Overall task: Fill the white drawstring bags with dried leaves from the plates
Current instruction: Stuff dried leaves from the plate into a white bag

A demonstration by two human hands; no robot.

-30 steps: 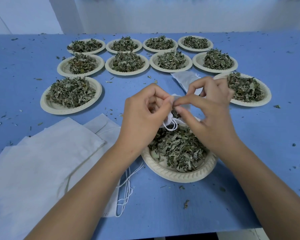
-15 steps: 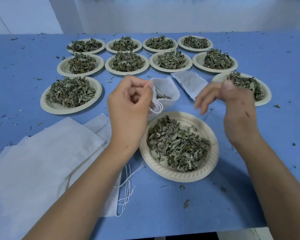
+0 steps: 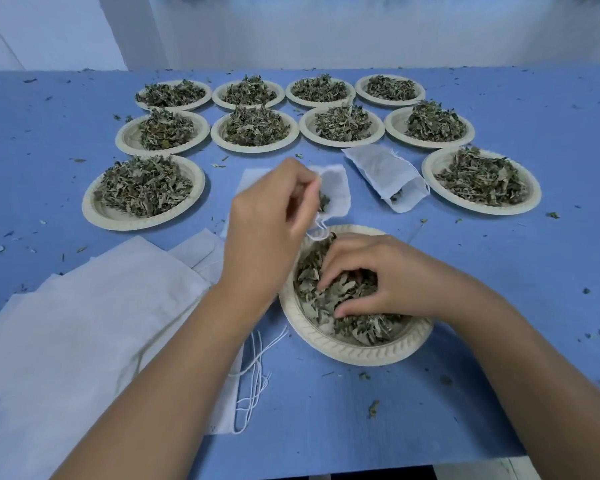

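1. Head view, looking down on a blue table [image 3: 499, 271] strewn with leaf crumbs; both forearms reach in from the near edge.
2. Left hand [image 3: 271, 216]: raised above the table just beyond the near plate [image 3: 361, 355]; fingers curled, pinching the mouth of a small white drawstring bag [image 3: 336, 192]; the bag hangs to the right of the fingers; a few leaves show dark at its opening; its string loop [image 3: 317, 233] dangles over the far rim of the plate.
3. Right hand [image 3: 378, 275]: palm down inside the near plate; fingers and thumb curled into the dried leaves [image 3: 361, 327], closing on a clump.
4. Second bag [image 3: 385, 174]: lying flat on the table to the right of the held one, well apart from both hands; mouth turned toward the near side, a bit of leaf showing there.
5. A flat white bag [image 3: 253, 178] lies on the table, partly hidden behind the left hand.
6. Pile of flat white bags [image 3: 84, 323] at near left, under the left forearm; loose white strings [image 3: 253, 375] trail off its right edge.
7. Other plates, all heaped with leaves: a left plate [image 3: 94, 213] and a right plate [image 3: 530, 199] at mid-table; beyond them two rows of four; the far row [image 3: 250, 105] near the table's back edge, the second row [image 3: 291, 136] just in front of it.
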